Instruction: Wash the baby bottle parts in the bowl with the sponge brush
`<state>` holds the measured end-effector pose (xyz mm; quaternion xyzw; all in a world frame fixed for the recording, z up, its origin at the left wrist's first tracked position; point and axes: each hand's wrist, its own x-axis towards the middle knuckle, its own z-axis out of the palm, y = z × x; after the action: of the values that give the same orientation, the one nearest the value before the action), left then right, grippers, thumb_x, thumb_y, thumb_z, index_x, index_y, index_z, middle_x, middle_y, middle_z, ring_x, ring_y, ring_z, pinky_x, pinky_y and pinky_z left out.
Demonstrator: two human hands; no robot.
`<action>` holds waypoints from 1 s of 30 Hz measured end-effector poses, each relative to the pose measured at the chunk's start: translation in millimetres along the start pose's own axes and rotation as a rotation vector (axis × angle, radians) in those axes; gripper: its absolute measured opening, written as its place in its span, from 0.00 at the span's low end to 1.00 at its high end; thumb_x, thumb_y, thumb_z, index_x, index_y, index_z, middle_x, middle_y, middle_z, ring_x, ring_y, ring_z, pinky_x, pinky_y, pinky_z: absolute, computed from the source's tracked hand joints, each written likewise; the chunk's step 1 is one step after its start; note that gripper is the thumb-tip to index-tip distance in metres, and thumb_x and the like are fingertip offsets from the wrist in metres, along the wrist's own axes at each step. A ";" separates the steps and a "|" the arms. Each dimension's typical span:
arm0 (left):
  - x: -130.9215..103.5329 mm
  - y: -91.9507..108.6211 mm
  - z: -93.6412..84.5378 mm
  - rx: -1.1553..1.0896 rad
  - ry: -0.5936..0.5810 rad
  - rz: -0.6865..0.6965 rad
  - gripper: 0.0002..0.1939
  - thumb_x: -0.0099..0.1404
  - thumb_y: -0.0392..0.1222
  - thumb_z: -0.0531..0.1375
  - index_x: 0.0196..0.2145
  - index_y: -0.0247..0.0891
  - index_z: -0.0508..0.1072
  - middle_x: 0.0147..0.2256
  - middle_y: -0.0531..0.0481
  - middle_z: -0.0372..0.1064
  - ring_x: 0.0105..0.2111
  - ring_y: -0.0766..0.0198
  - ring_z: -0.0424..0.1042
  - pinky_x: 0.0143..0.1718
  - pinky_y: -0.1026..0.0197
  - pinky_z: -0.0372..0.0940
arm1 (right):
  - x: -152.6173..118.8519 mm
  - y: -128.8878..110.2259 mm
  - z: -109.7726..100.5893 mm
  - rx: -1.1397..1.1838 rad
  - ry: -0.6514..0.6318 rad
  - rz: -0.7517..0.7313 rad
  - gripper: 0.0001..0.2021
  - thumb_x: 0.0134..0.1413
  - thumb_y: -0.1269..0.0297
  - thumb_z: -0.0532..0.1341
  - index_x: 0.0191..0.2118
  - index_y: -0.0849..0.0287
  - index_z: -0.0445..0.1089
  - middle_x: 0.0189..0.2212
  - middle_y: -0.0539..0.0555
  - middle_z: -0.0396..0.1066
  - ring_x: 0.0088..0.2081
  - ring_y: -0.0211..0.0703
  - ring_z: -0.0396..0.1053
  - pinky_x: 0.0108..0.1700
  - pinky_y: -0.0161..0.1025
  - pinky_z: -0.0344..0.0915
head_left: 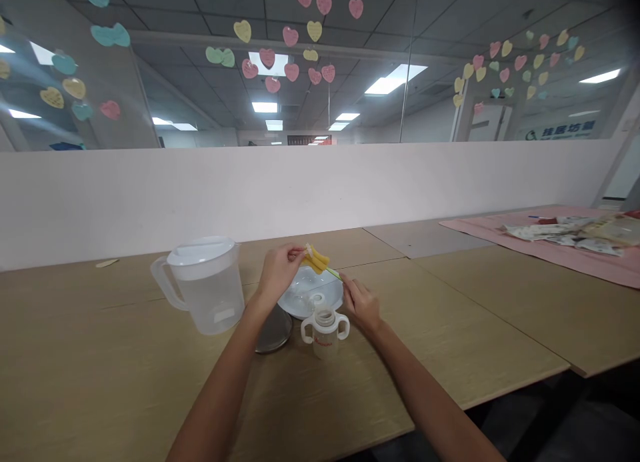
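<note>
My right hand (363, 303) grips the green handle of a bottle brush with a yellow sponge head (319, 259). My left hand (283, 270) is closed at the sponge end, pinching a small translucent piece (309, 250) against it; its exact kind is too small to tell. Below both hands stands a white bowl (300, 307) with a clear part (316, 299) in it, partly hidden. In front of the bowl, an uncapped baby bottle (326, 335) with two white handles stands upright. A dark round lid or tray (274, 332) lies under my left forearm.
A translucent pitcher (213, 289) with a white lid stands at the left. On the far right, a pink cloth (480, 225) carries several packets (560, 232). A white wall (200, 195) and a glass pane with heart-shaped notes rise behind the wooden table (125, 382).
</note>
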<state>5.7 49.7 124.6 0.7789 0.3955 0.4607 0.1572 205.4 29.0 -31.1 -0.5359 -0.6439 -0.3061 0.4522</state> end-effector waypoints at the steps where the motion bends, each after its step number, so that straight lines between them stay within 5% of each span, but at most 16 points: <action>1: 0.1 0.0 0.2 0.020 0.022 -0.010 0.09 0.58 0.41 0.58 0.33 0.35 0.76 0.33 0.45 0.76 0.33 0.60 0.74 0.37 0.60 0.67 | -0.1 -0.4 0.1 0.003 0.002 -0.004 0.18 0.61 0.67 0.46 0.50 0.61 0.68 0.26 0.54 0.70 0.27 0.38 0.65 0.32 0.34 0.60; 5: -3.4 4.6 2.9 0.107 0.012 -0.052 0.06 0.57 0.40 0.59 0.29 0.35 0.75 0.29 0.46 0.75 0.30 0.60 0.74 0.34 0.61 0.67 | -0.3 -1.1 1.1 0.015 0.007 -0.026 0.18 0.61 0.67 0.46 0.50 0.62 0.68 0.26 0.54 0.70 0.27 0.37 0.66 0.33 0.34 0.61; 12: -13.0 18.0 16.6 -0.030 -0.231 -0.111 0.05 0.56 0.38 0.59 0.27 0.34 0.74 0.23 0.50 0.73 0.22 0.66 0.71 0.24 0.67 0.65 | 0.6 0.4 0.5 0.016 0.065 -0.065 0.16 0.61 0.68 0.47 0.49 0.63 0.68 0.24 0.53 0.69 0.25 0.37 0.65 0.31 0.34 0.60; 21: -3.2 4.4 1.6 0.233 0.022 -0.077 0.09 0.59 0.42 0.57 0.32 0.36 0.76 0.31 0.47 0.76 0.32 0.62 0.75 0.34 0.64 0.67 | 1.7 -1.1 1.0 0.032 0.079 -0.121 0.16 0.60 0.69 0.48 0.48 0.63 0.68 0.25 0.54 0.70 0.27 0.38 0.66 0.32 0.35 0.61; 30: 1.7 -0.4 -20.7 0.598 0.044 -0.101 0.12 0.61 0.38 0.53 0.39 0.36 0.74 0.34 0.46 0.75 0.36 0.59 0.74 0.39 0.62 0.64 | 1.4 -0.1 1.6 0.129 0.126 -0.020 0.15 0.60 0.69 0.49 0.47 0.62 0.68 0.32 0.57 0.74 0.31 0.39 0.71 0.36 0.35 0.65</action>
<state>-11.5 48.8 136.2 0.7598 0.5552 0.3319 -0.0650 204.8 30.9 -30.4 -0.4787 -0.6379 -0.3017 0.5223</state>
